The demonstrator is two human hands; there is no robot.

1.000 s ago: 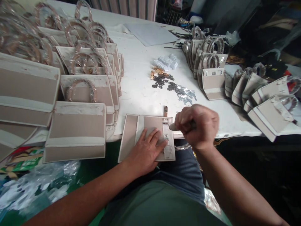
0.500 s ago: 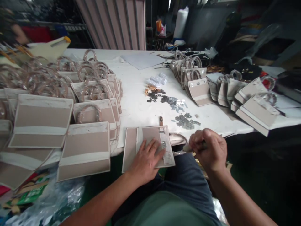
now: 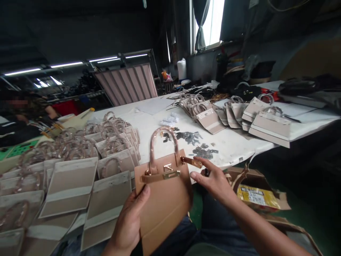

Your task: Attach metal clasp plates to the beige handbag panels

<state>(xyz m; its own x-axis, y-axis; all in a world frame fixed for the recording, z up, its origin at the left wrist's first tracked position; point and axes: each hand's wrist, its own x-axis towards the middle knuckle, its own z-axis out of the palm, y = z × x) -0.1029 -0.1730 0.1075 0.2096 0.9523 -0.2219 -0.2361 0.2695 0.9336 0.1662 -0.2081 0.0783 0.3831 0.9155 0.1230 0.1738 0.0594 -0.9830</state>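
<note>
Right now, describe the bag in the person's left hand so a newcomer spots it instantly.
Start at the long white table covered in tan bags. Just off its near edge, the left hand holds up one tan bag, with the right hand beside it. It alone is lifted off the table, with a tan strap and gold clasp across its front.

The bag panel [image 3: 165,208], flat under the left hand [image 3: 129,224] before, now stands lifted in that hand, a clear handle [image 3: 163,130] arching from its top and a gold clasp [image 3: 167,168] on its strap [image 3: 154,177]. The right hand [image 3: 215,181], earlier closed on a tool, now reaches open-fingered toward a gold tab [image 3: 191,162].
</note>
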